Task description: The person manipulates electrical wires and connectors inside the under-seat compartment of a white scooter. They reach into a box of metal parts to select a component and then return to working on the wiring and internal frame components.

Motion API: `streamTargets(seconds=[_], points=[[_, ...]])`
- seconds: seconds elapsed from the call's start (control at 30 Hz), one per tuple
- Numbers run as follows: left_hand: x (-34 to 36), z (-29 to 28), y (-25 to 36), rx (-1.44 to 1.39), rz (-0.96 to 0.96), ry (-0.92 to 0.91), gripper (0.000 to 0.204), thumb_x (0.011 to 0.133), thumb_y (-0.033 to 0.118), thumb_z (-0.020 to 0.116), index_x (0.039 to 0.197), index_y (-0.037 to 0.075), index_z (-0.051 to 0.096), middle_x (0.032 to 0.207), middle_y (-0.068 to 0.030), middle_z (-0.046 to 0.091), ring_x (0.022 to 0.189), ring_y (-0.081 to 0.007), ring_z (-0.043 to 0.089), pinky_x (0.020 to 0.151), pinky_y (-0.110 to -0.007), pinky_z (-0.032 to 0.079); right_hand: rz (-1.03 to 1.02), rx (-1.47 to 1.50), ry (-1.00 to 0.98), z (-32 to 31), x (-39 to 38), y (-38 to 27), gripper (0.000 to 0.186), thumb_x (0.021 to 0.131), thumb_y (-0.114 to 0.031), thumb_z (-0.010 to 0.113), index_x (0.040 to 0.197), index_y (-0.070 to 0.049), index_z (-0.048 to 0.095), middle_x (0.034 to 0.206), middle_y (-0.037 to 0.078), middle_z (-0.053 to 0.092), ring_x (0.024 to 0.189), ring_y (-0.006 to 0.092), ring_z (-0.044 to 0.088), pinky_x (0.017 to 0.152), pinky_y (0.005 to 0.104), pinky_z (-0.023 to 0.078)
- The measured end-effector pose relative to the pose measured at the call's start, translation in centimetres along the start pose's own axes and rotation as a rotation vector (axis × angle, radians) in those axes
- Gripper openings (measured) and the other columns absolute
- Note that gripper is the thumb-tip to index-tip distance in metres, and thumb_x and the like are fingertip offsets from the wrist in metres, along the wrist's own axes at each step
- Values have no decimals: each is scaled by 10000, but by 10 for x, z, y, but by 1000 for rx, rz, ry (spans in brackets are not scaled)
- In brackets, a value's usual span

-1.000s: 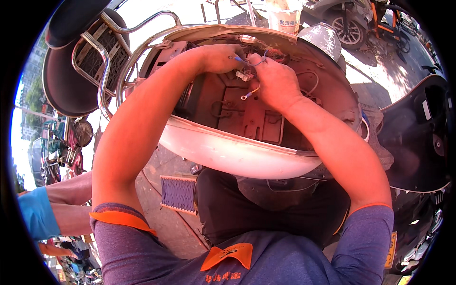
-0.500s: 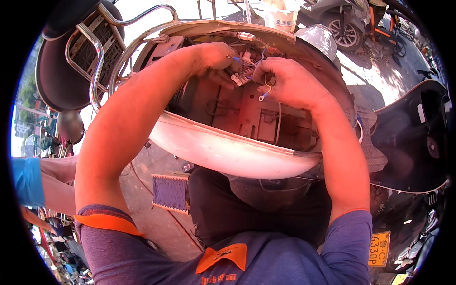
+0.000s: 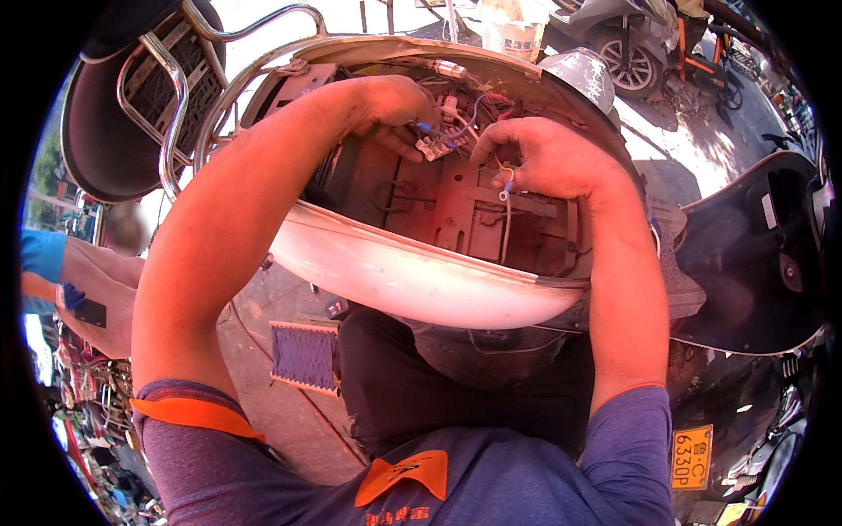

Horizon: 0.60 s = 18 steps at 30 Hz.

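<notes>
My left hand (image 3: 399, 110) reaches into the open body of a scooter (image 3: 412, 298), its fingers closed at the edge of a pale connector block (image 3: 433, 147). A blue-sleeved wire end (image 3: 424, 128) sits beside those fingers. To the right, my right hand (image 3: 553, 159) pinches a thin wire between thumb and fingers, its index finger curving toward the block. From that pinch hangs a ring terminal (image 3: 504, 195) with a blue sleeve. Loose wires (image 3: 474, 110) bunch between and behind the hands. My fingers partly hide where each grip touches.
A brown inner frame (image 3: 452, 215) fills the cavity below my hands. Chrome rails (image 3: 180, 105) curve at the left, beside a dark seat (image 3: 96, 140). A white bucket (image 3: 511, 35) and a parked scooter (image 3: 627, 57) stand beyond. Another person's gloved hand (image 3: 74, 298) shows at far left.
My right hand has moved right and slightly down, away from the connector block, taking the ring terminal along. The left hand stays near the block. At far left, the other person's gloved hand has appeared.
</notes>
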<state>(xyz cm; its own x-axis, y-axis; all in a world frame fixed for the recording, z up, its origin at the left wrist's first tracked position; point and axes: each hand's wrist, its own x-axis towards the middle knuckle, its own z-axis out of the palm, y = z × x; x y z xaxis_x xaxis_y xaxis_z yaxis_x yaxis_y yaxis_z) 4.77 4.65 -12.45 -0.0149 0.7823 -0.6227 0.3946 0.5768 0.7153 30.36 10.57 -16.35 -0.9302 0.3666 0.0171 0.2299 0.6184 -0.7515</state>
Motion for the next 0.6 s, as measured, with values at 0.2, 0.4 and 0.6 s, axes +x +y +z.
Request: streamTargets(seconds=[0.2,0.4,0.6], points=[[3,-2,-3,9,-1,-27,192,919,-16,673,1109,7,652,1092,-62,671,994,-197,702,875,-373,691,153,-195,-180,-2,-5,-14,385,769,41,824,1135,-45,741,1033,88,768,972,231,737,856,379,595],[8,-4,-6,61,4,-6,222,945,21,677,1166,8,688,1188,-114,697,1079,-264,730,874,-402,695,162,-258,-267,13,5,-17,372,750,-79,876,1095,-57,739,987,100,759,969,284,733,840,412,579],[1,-2,-1,4,-38,16,251,965,89,675,1199,0,692,1162,-112,726,986,-253,739,837,-414,696,105,-208,-305,21,8,-13,379,768,-3,808,1130,-17,694,974,111,753,952,276,732,839,414,576]])
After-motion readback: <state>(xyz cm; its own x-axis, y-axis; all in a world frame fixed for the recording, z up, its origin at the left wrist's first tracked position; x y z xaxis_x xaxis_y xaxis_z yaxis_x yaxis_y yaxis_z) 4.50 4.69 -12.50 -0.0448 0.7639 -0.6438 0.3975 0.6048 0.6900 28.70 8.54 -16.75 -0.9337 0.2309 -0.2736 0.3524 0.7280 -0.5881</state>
